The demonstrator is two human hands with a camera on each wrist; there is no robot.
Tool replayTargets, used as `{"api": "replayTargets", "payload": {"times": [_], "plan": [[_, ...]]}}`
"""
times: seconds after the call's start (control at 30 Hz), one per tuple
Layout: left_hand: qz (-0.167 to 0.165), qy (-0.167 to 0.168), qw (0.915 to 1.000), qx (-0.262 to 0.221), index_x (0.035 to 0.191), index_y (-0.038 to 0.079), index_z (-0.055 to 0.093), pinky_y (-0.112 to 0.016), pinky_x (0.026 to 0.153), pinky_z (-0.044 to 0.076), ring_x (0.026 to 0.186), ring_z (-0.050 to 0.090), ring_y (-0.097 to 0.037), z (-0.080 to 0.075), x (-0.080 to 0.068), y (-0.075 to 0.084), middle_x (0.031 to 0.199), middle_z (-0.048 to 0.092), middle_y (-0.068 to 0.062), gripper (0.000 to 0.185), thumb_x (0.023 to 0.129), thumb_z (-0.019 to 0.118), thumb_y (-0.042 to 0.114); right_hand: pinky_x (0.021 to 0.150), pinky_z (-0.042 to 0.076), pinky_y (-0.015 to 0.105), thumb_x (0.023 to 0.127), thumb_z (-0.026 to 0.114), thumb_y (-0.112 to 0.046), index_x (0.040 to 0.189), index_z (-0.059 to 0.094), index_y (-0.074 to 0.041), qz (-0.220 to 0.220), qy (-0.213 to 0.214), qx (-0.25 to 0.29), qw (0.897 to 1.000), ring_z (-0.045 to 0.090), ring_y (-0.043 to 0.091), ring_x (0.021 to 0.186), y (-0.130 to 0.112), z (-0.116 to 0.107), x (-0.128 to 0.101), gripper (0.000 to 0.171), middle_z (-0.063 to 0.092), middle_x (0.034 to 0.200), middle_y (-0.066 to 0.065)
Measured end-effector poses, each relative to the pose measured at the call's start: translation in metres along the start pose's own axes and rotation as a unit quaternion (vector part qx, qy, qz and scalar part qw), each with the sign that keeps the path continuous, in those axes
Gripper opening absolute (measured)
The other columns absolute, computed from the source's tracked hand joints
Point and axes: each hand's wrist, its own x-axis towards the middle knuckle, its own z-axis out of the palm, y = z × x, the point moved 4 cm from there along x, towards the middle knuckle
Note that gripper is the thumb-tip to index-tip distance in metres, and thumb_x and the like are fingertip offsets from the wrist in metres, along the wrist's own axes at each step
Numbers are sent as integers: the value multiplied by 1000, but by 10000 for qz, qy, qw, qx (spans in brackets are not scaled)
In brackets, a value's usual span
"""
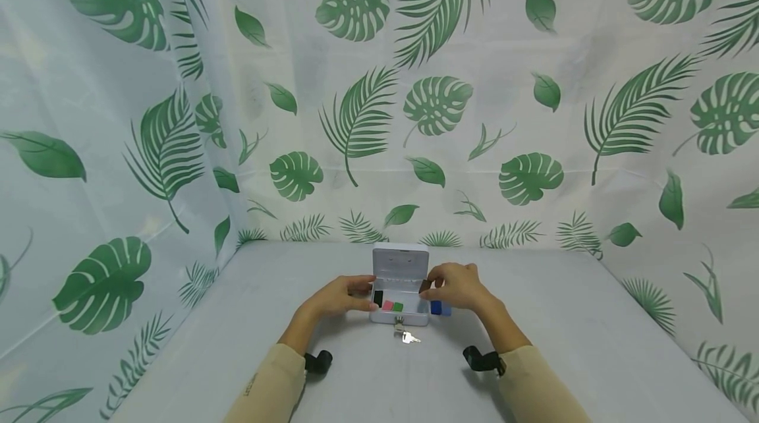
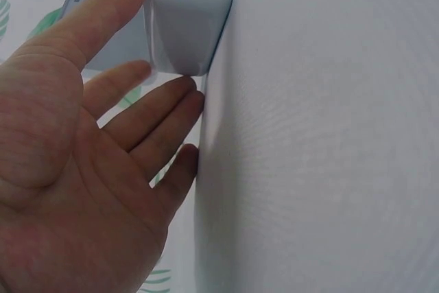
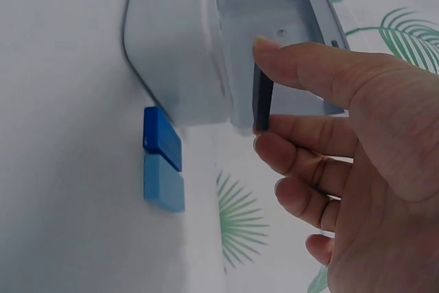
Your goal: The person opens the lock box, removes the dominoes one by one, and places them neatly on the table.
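Observation:
A small light-grey metal box (image 1: 418,319) stands on the table with its lid (image 1: 400,265) raised. Inside lie a black block (image 1: 378,298), a pink block (image 1: 388,305) and a green block (image 1: 398,307). My left hand (image 1: 338,296) is at the box's left side, its thumb on the rim; the fingers extend fairly straight beside the wall in the left wrist view. Between thumb and fingertips, my right hand (image 1: 456,283) pinches a flat dark block (image 3: 262,97) above the right rim. That block looks brownish in the head view, dark grey in the right wrist view.
Just right of the box, a dark blue block (image 3: 162,138) and a light blue block (image 3: 164,183) lie side by side. Keys (image 1: 409,337) hang from the lock at the box's front. A leaf-patterned cloth (image 1: 379,133) forms the backdrop.

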Motion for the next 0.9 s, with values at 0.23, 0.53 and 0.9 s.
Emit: {"api": "replayTargets", "payload": {"times": [0.23, 0.53, 0.9], "plan": [[-36, -10, 10000, 18, 154, 15, 52, -57, 119, 39, 139, 57, -32, 1, -1, 1, 149, 61, -13, 80, 86, 86, 40, 86, 32, 52, 86, 83, -38, 94, 80, -24, 75, 45, -185, 9998, 57, 12, 82, 11, -8, -6, 16, 70, 86, -11], [-39, -5, 10000, 33, 154, 14, 52, -59, 118, 40, 139, 57, -34, 0, 0, 0, 148, 61, -14, 80, 86, 86, 38, 82, 32, 48, 87, 83, -40, 94, 80, -25, 104, 15, -232, 9997, 55, 13, 79, 22, -12, -10, 16, 69, 83, -10], [-34, -9, 10000, -54, 154, 13, 52, -60, 118, 39, 139, 56, -35, 0, 1, -2, 149, 60, -16, 79, 87, 86, 36, 84, 33, 52, 86, 83, -35, 94, 80, -22, 163, -55, -139, 9998, 57, 14, 85, 29, -15, -13, 16, 69, 85, -7]]}}
